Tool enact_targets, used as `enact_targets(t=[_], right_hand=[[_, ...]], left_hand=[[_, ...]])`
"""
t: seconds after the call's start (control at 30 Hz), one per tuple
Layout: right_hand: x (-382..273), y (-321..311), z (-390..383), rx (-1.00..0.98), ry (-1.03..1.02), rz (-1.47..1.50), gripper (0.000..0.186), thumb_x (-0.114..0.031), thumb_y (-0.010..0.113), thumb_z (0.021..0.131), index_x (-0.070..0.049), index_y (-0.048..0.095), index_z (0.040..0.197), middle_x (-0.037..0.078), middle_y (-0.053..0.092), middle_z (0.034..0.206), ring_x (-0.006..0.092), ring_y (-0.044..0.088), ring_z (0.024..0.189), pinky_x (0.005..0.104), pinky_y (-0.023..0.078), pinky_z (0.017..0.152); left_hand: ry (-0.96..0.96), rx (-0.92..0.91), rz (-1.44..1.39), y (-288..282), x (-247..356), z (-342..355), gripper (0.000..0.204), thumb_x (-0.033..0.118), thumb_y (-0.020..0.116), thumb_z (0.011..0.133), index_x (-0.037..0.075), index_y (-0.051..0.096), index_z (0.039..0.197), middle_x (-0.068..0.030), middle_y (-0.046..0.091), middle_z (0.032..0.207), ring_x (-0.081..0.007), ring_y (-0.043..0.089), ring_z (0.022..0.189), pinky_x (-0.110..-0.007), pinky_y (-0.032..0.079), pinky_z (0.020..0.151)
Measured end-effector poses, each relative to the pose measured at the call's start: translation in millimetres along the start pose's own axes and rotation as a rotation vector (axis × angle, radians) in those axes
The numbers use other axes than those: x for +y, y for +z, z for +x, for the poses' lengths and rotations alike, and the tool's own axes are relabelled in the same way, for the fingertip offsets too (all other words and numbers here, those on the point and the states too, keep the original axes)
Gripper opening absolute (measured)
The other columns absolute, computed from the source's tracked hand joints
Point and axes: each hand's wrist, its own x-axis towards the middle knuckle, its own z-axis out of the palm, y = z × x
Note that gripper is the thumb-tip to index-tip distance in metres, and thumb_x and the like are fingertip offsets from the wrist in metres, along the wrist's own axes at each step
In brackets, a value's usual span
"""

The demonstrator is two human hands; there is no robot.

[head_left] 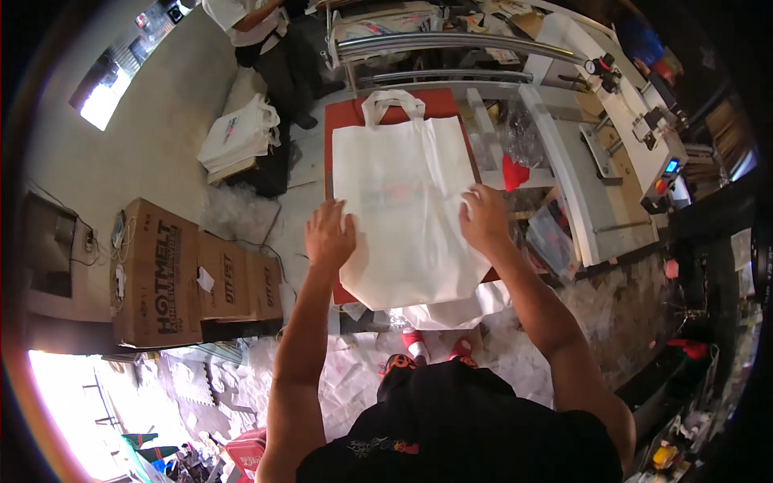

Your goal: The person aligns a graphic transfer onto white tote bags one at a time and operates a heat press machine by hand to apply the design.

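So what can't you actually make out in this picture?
- Head view: the red pad is mostly hidden under the white bag.
- The faint print on the bag is too blurred to tell.
- Fingertips of the left hand and right hand: whether they grip or only press is unclear.

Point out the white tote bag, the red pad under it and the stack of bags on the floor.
white tote bag (398, 169), head view, middle of its face
red pad (342, 113), head view, bare upper-left corner
stack of bags (237, 137), head view, top bag

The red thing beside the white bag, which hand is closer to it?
Right. The right hand rests on the white bag's right edge, just below-left of the red thing; the left hand is across the bag, on its left edge.
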Motion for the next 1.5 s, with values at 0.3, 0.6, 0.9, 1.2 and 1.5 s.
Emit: enact_targets(t=[0.3,0.6,0.9,1.2,1.5], right_hand=[[-41.4,101.0,20.2,-0.316,-0.118,-0.113,0.058,-0.043,0.04,0.099,-0.013,0.038,0.149,0.013,0.025,0.158,0.0472,0.018,0.144,0.0637,0.016,0.114],[41.4,151.8,110.9,-0.358,0.139,-0.304,0.066,-0.051,0.032,0.097,-0.016,0.032,0.152,0.011,0.021,0.161,0.0477,0.014,0.145,0.0599,0.009,0.117],[46.5,138.8,162.0,-0.361,0.248,-0.315,0.058,-0.045,0.044,0.092,-0.016,0.048,0.142,0.016,0.036,0.151,0.0501,0.026,0.139,0.069,0.017,0.11],[16.3,35.0,-14.0,-0.032,0.004,0.051,0.043,-0.017,0.06,0.089,-0.007,0.056,0.131,0.022,0.04,0.145,0.0489,0.036,0.133,0.0588,0.031,0.107],[22.2,-24.5,-88.7,0.173,0.297,0.271,0.034,-0.016,0.06,0.092,0.003,0.058,0.119,0.025,0.057,0.124,0.042,0.052,0.118,0.0479,0.041,0.1]], left_hand=[[0.019,-0.248,0.069,71.0,32.5,24.4,0.056,0.037,0.046,0.095,0.016,0.042,0.146,-0.0148,0.032,0.154,-0.0406,0.022,0.144,-0.05,0.018,0.118],[-0.025,-0.315,0.045,70.3,44.6,26.3,0.063,0.047,0.047,0.093,0.019,0.039,0.149,-0.0154,0.027,0.158,-0.0433,0.017,0.146,-0.051,0.013,0.119],[0.005,-0.294,0.098,75.6,43.4,19.3,0.061,0.046,0.045,0.095,0.018,0.038,0.149,-0.0157,0.028,0.157,-0.0434,0.021,0.144,-0.054,0.018,0.117],[-0.089,-0.397,0.083,66.8,42.3,20.9,0.06,0.045,0.035,0.099,0.021,0.027,0.154,-0.0112,0.017,0.161,-0.0383,0.011,0.148,-0.048,0.01,0.121],[-0.342,0.165,-0.509,42.6,-7.8,9.0,0.048,0.022,0.05,0.097,0.006,0.043,0.141,-0.025,0.043,0.142,-0.0399,0.041,0.133,-0.044,0.036,0.108]])
